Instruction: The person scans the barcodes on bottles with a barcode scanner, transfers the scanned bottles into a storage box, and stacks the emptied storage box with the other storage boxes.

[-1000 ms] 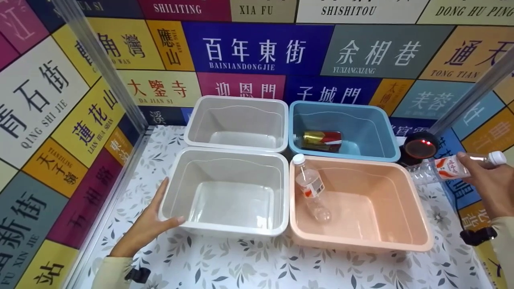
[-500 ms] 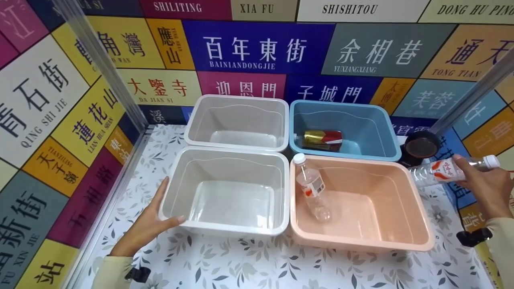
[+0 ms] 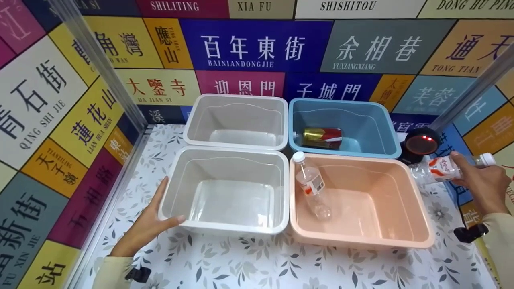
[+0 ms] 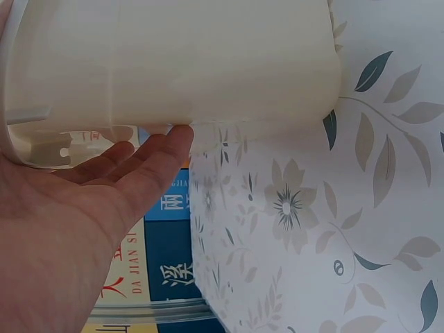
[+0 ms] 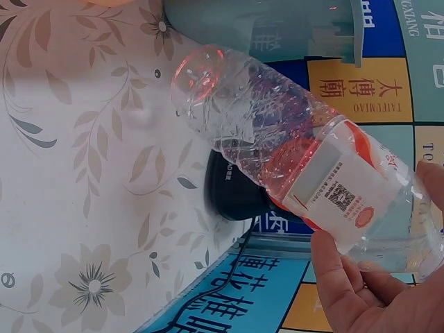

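My right hand [image 3: 484, 182] grips a clear plastic water bottle [image 3: 443, 168] by its upper half. The bottle lies nearly level, its white cap to the right and its base beside the black barcode scanner [image 3: 421, 144], which glows red. In the right wrist view, a code shows on the bottle's label [image 5: 343, 198]. My left hand [image 3: 148, 222] rests at the near left corner of the front white bin [image 3: 225, 228], thumb at the rim and straight fingers along its outer wall. A second water bottle [image 3: 311, 184] leans inside the peach bin [image 3: 361, 239].
Behind stand a grey-white bin [image 3: 237, 116] and a blue bin [image 3: 345, 108]; a gold-and-red can [image 3: 321, 137] lies in the blue one. Patterned walls and metal posts [image 3: 116, 76] enclose the floral table [image 3: 241, 261]. The scanner's cable [image 5: 208, 291] runs along the right side.
My right hand has moved slightly left with the bottle, keeping its base by the scanner. The scanner's red light dimmed half a second ago and is bright again. My left hand stays put.
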Action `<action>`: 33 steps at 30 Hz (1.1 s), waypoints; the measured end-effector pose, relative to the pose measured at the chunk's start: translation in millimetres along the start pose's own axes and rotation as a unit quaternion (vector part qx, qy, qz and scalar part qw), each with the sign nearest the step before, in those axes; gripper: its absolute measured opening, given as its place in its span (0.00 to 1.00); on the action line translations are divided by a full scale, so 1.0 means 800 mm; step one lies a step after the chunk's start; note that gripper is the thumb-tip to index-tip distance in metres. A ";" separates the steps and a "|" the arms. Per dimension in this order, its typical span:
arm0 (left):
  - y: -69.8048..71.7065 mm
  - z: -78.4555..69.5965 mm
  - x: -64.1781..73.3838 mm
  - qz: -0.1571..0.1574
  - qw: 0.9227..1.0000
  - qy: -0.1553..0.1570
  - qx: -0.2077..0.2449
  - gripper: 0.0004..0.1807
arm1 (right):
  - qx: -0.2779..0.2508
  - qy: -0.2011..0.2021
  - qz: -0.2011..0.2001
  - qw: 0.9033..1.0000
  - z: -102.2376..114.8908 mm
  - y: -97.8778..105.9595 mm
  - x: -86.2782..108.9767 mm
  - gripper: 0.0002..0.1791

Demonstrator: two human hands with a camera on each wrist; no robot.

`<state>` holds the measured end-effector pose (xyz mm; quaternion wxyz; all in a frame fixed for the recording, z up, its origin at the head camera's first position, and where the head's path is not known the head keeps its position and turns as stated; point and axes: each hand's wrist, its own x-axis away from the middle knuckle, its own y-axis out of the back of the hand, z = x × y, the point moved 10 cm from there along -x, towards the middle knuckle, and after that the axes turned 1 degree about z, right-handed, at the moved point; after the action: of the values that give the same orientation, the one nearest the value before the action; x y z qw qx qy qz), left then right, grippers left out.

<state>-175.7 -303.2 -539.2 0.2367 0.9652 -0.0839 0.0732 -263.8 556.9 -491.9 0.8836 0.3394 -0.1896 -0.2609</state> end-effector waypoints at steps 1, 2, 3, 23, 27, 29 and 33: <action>0.000 0.000 0.000 0.000 1.000 -0.001 0.002 0.61 | 0.004 -0.001 -0.001 1.000 0.000 0.000 -0.001 0.60; 0.000 -0.001 -0.001 0.000 1.000 -0.003 0.004 0.61 | 0.005 -0.002 -0.001 1.000 -0.001 -0.001 -0.001 0.60; 0.000 -0.001 -0.001 -0.001 1.000 -0.004 0.005 0.61 | 0.008 -0.002 -0.001 1.000 -0.002 -0.001 -0.002 0.60; -0.001 -0.002 0.000 0.000 1.000 -0.011 0.016 0.60 | -0.003 -0.008 0.000 1.000 -0.005 0.004 0.001 0.60; -0.001 -0.001 0.000 -0.001 1.000 -0.012 0.022 0.60 | -0.017 -0.003 0.000 1.000 -0.002 0.008 0.001 0.58; 0.000 -0.001 -0.001 -0.002 1.000 -0.013 0.022 0.60 | -0.021 -0.003 0.006 1.000 -0.002 0.011 0.002 0.58; 0.000 -0.001 -0.001 -0.004 1.000 -0.017 0.020 0.61 | -0.020 -0.011 0.023 0.999 -0.003 0.015 0.005 0.59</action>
<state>-176.4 -302.9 -538.3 0.2159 0.9712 -0.0826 0.0573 -255.7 563.2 -484.4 0.8937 0.3145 -0.2021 -0.2483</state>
